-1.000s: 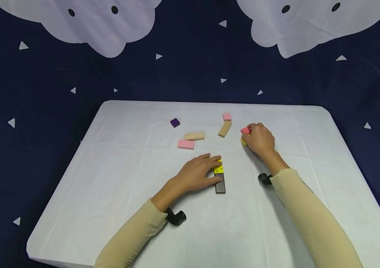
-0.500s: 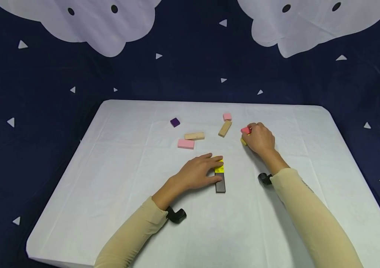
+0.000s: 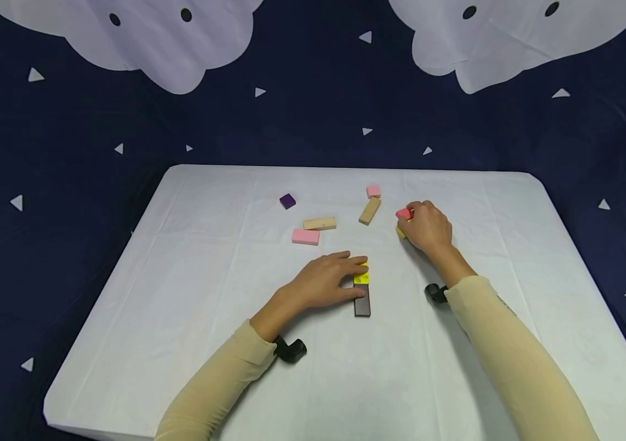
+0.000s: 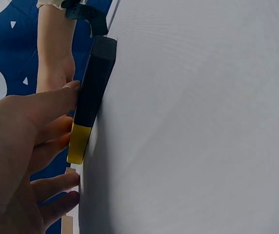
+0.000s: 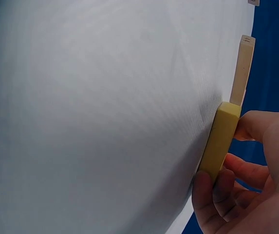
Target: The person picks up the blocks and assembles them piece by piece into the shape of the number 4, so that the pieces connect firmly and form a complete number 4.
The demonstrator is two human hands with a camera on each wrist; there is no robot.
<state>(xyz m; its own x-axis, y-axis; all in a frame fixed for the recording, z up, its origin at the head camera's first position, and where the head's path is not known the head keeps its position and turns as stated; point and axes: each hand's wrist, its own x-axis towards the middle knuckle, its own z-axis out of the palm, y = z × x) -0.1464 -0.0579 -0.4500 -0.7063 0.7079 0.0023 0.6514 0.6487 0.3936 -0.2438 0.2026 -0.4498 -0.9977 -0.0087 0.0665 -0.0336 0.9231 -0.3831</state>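
Observation:
In the head view my left hand [image 3: 324,282] lies with straight, spread fingers over a bright yellow block [image 3: 361,278] and a dark grey block [image 3: 362,305], set end to end. Its thumb touches the dark block [image 4: 96,80], and other fingers reach the yellow block's end. Farther back on the right, my right hand [image 3: 427,228] grips a dull yellow block [image 5: 220,139] between thumb and fingers, low at the tabletop. Beside those fingers a red block [image 3: 403,214] shows partly; the hand hides the rest.
Beyond the hands on the white-covered table [image 3: 181,269] lie a pink block [image 3: 305,237], a wooden block [image 3: 320,223], a purple block [image 3: 288,201], another wooden block [image 3: 370,211] and a small pink block [image 3: 373,192]. A dark blue curtain [image 3: 313,135] hangs behind the table.
Since one second ago the bright yellow block has shifted very slightly right under my left fingers, more in line with the dark block. My right hand stays in place.

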